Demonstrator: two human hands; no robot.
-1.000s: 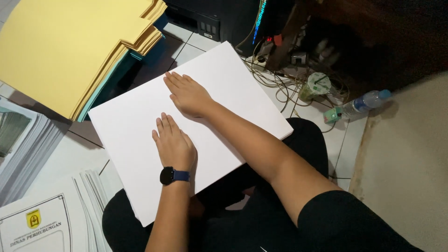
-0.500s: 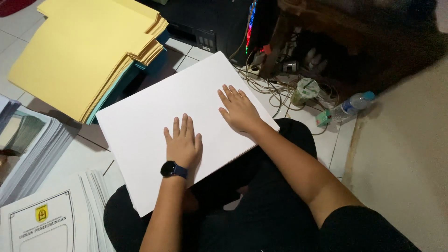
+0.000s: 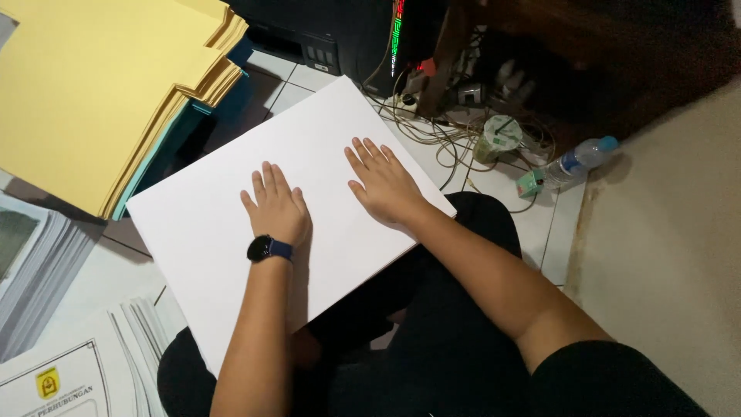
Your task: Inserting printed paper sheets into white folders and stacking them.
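I see a white tiled floor [image 3: 556, 232], a dark wooden cabinet [image 3: 587, 69] far right, a beige wall [image 3: 679, 255] at right; dim light.

To your upper left lies a thick stack of yellow paper [image 3: 93, 85], resting on a teal folder [image 3: 166, 150] whose edge peeks out beneath it. At your lower left you have piles of printed sheets [image 3: 35, 270] — the nearest one [image 3: 62, 382] bears a small yellow emblem. Ahead of you stands a black machine [image 3: 340, 35] with a strip of coloured lights. Beside it, a tangle of cables [image 3: 448, 131] spreads over the white tiled floor [image 3: 297, 81]. Further right you see a small green-and-white cup [image 3: 498, 135] and a plastic bottle [image 3: 575, 164] lying on its side — both near the cables.
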